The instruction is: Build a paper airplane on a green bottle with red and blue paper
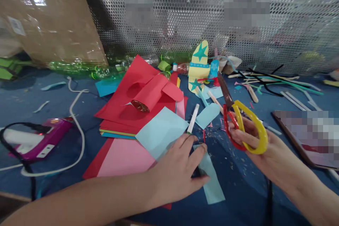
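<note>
My right hand (pixel 258 141) grips a pair of scissors (pixel 249 123) by its red and yellow handles, blades pointing up and away over the table. My left hand (pixel 182 167) is spread low over the table, fingertips at a light blue paper strip (pixel 212 182). Whether they press on it I cannot tell. Just beyond those fingers is a white pen-like stick (pixel 193 118). A square sheet of light blue paper (pixel 162 130) lies partly under the left hand. Farther off, a rounded light blue cutout (pixel 208 114) rests beside the stick.
A red paper tube (pixel 149 93) with a bottle inside lies on stacked coloured paper (pixel 116 113). Behind stand a yellow cutout with stars (pixel 198 65) and plastic bottles (pixel 71 67). A purple power strip (pixel 50 139) is left, a tablet-like device (pixel 293 137) right.
</note>
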`<state>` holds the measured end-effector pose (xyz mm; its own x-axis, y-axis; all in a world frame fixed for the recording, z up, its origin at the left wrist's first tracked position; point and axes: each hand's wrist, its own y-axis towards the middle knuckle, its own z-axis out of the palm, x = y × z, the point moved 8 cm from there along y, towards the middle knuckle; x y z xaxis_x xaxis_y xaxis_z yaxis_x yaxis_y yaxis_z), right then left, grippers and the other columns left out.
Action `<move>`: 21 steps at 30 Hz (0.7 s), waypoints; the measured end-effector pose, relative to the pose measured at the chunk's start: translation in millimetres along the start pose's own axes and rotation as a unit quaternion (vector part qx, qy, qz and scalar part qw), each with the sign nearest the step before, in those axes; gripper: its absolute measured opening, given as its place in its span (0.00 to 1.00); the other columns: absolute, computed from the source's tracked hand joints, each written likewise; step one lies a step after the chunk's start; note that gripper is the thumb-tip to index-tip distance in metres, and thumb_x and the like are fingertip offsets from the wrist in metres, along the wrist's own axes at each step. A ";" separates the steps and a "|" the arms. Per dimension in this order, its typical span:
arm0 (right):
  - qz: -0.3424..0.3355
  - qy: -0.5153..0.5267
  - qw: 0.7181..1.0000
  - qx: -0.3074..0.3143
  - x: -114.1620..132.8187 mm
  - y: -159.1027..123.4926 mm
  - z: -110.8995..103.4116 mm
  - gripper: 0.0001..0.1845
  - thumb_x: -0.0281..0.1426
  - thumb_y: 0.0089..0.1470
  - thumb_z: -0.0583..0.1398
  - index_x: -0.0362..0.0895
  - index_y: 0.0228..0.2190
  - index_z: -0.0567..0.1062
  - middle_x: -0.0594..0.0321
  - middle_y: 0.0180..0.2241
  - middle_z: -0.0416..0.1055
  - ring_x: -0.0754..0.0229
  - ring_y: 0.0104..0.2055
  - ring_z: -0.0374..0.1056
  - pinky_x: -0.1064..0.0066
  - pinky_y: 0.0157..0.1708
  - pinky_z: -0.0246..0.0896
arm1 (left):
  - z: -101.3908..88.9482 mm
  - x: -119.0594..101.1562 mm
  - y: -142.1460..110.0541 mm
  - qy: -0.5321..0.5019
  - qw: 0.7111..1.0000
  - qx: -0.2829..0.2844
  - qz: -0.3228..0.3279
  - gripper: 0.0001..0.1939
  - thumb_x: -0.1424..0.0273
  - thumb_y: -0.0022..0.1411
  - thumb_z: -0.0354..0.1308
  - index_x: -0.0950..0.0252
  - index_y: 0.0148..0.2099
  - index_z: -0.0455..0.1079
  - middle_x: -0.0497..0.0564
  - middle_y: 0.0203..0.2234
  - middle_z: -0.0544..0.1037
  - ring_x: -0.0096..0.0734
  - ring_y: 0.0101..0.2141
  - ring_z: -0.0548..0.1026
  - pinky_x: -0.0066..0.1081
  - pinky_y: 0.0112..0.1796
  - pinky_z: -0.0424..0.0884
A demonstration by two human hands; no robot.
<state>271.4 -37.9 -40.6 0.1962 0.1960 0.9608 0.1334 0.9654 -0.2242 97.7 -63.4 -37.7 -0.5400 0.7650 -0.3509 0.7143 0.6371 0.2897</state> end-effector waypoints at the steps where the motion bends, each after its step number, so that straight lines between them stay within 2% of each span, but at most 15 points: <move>1: 0.014 0.009 1.000 0.022 -3.5 -0.7 3.1 0.14 0.35 0.40 0.71 0.49 0.33 0.78 0.66 0.30 0.70 0.67 0.29 0.63 0.79 0.27 0.62 | 0.7 0.7 0.4 -0.014 1.000 0.008 -0.003 0.30 0.61 0.57 0.59 0.70 0.58 0.59 0.65 0.50 0.66 0.53 0.54 0.61 0.50 0.52 0.64; 4: 0.049 0.019 0.995 0.079 -12.8 -4.4 12.4 0.11 0.35 0.43 0.70 0.47 0.31 0.77 0.66 0.27 0.68 0.67 0.27 0.61 0.78 0.25 0.60 | 0.3 4.6 3.2 -0.067 0.997 0.028 -0.029 0.30 0.65 0.55 0.62 0.67 0.58 0.58 0.61 0.50 0.67 0.50 0.54 0.61 0.48 0.53 0.63; 7: 0.038 0.016 0.994 0.103 -15.3 -6.7 18.0 0.16 0.37 0.41 0.70 0.45 0.30 0.74 0.67 0.25 0.65 0.68 0.23 0.60 0.77 0.21 0.58 | -1.7 7.4 6.9 -0.123 0.990 0.047 -0.058 0.29 0.70 0.53 0.62 0.63 0.56 0.60 0.56 0.48 0.69 0.46 0.52 0.62 0.46 0.54 0.61; 12: 0.009 -0.035 0.990 0.133 -16.4 -10.7 25.4 0.17 0.44 0.50 0.64 0.48 0.32 0.65 0.76 0.18 0.56 0.74 0.13 0.45 0.81 0.10 0.42 | -2.0 9.1 8.8 -0.209 0.970 0.084 -0.095 0.32 0.78 0.51 0.59 0.56 0.58 0.58 0.53 0.47 0.67 0.42 0.50 0.65 0.46 0.53 0.62; 15: -0.009 -0.083 0.987 0.140 -15.0 -13.8 26.5 0.23 0.46 0.42 0.68 0.47 0.31 0.65 0.75 0.21 0.58 0.76 0.13 0.45 0.82 0.09 0.42 | 0.0 12.5 7.2 -0.283 0.946 0.096 -0.125 0.34 0.81 0.51 0.56 0.51 0.59 0.58 0.52 0.52 0.60 0.39 0.49 0.66 0.43 0.52 0.64; 18: -0.011 -0.054 0.982 0.178 -8.8 -20.0 33.1 0.30 0.56 0.36 0.65 0.48 0.30 0.64 0.70 0.25 0.63 0.71 0.16 0.54 0.79 0.11 0.52 | 1.3 19.1 7.1 -0.394 0.902 0.079 -0.158 0.35 0.82 0.51 0.56 0.49 0.58 0.57 0.52 0.52 0.59 0.34 0.45 0.69 0.39 0.47 0.69; 20: -0.001 -0.014 0.980 0.199 -2.4 -24.5 37.6 0.35 0.66 0.33 0.58 0.48 0.28 0.64 0.63 0.28 0.66 0.63 0.22 0.62 0.71 0.16 0.64 | 3.6 27.1 7.4 -0.491 0.846 0.058 -0.197 0.37 0.81 0.50 0.59 0.50 0.59 0.55 0.51 0.48 0.64 0.30 0.41 0.71 0.34 0.42 0.70; 21: -0.001 -0.012 0.978 0.206 1.5 -26.4 39.6 0.36 0.67 0.32 0.56 0.49 0.28 0.65 0.60 0.31 0.68 0.58 0.27 0.65 0.66 0.22 0.68 | 5.2 31.5 7.5 -0.534 0.815 0.049 -0.219 0.38 0.81 0.49 0.61 0.51 0.58 0.54 0.50 0.45 0.66 0.29 0.39 0.71 0.32 0.40 0.70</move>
<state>229.7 -56.2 -26.8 0.1738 0.1932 0.9656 -0.2710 0.9521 -0.1417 88.4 -34.9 -51.2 -0.0937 -0.0850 -0.9920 0.6176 0.7765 -0.1248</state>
